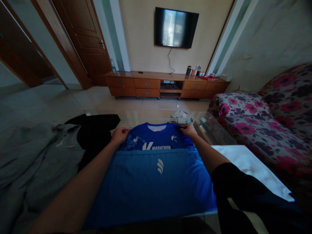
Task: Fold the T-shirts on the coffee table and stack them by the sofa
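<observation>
A blue sports T-shirt [146, 182] lies spread out before me, its white-lined collar pointing away. A straight-edged layer of blue cloth crosses its chest and covers the lower part of the "MARATHON" print. At the shirt's left shoulder, the fingers of my left hand [119, 135] are pinched together on the fabric. My right hand [188, 130] grips the opposite shoulder between thumb and fingers. Left of the shirt lie a black garment [97, 131] and a grey collared garment [56, 152]. White cloth [246, 169] spreads out on the right, partly behind my right arm.
The clothes lie on a glass-topped table [219, 133] holding a crumpled clear plastic bag [181, 116] and a small round metal-looking item [202, 121]. A flowered sofa [263, 130] stands to the right. Beyond is a low wooden TV cabinet [146, 85] with several bottles [193, 71].
</observation>
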Demonstrator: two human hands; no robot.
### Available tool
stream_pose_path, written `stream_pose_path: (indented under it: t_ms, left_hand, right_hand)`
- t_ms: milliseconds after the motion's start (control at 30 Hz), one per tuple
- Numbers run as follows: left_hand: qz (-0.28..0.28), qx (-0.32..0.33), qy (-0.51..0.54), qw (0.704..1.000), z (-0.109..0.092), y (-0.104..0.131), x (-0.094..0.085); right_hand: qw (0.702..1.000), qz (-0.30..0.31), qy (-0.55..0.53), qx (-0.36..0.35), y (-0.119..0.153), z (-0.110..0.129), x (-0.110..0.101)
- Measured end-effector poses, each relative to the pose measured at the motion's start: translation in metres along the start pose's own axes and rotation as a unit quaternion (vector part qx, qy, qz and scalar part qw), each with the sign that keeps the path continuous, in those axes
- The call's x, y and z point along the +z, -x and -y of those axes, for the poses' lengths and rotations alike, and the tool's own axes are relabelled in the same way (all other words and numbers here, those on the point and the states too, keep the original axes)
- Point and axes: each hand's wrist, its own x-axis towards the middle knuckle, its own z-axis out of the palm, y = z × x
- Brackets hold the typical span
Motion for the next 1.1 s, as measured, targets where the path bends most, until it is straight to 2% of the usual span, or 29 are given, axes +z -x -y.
stream_pose_path:
  t_ms: [100, 200, 333, 467, 533, 633, 700, 800, 867, 933, 1033, 1100]
  left_hand:
    - [0.000, 0.033, -0.003, 0.999, -0.016, 0.012, -0.013]
    - [-0.007, 0.047, 0.013, 0.999, -0.033, 0.030, -0.029]
    - [-0.041, 0.086, 0.082, 0.992, -0.051, 0.069, -0.060]
    - [-0.041, 0.114, 0.116, 0.986, -0.052, 0.128, -0.095]
    - [-0.016, 0.129, 0.106, 0.986, -0.042, 0.160, -0.108]
    - [0.039, 0.174, 0.052, 0.983, -0.018, 0.206, -0.120]
    - [0.088, 0.211, -0.008, 0.973, -0.005, 0.231, -0.123]
    - [0.155, 0.199, -0.142, 0.957, -0.003, 0.260, -0.124]
    - [0.152, 0.182, -0.217, 0.947, -0.017, 0.275, -0.120]
    - [0.146, 0.194, -0.251, 0.937, -0.039, 0.290, -0.113]
    - [0.186, 0.234, -0.233, 0.925, -0.071, 0.309, -0.095]
    - [0.196, 0.254, -0.214, 0.923, -0.085, 0.320, -0.082]
  right_hand:
    - [0.999, -0.020, -0.024, -0.023, 0.015, 0.009, -0.015]
    - [0.997, -0.035, -0.047, -0.053, 0.034, 0.016, -0.038]
    - [0.985, -0.032, -0.111, -0.127, 0.073, 0.014, -0.074]
    - [0.965, -0.034, -0.163, -0.205, 0.136, -0.016, -0.104]
    - [0.960, -0.023, -0.166, -0.222, 0.172, -0.038, -0.111]
    - [0.956, 0.013, -0.113, -0.271, 0.223, -0.072, -0.111]
    - [0.957, 0.059, -0.041, -0.281, 0.250, -0.087, -0.107]
    - [0.958, 0.139, 0.101, -0.231, 0.275, -0.091, -0.099]
    - [0.953, 0.161, 0.168, -0.193, 0.284, -0.080, -0.096]
    - [0.952, 0.160, 0.190, -0.177, 0.291, -0.063, -0.091]
    - [0.959, 0.172, 0.159, -0.158, 0.301, -0.037, -0.078]
    - [0.965, 0.178, 0.128, -0.146, 0.308, -0.028, -0.066]
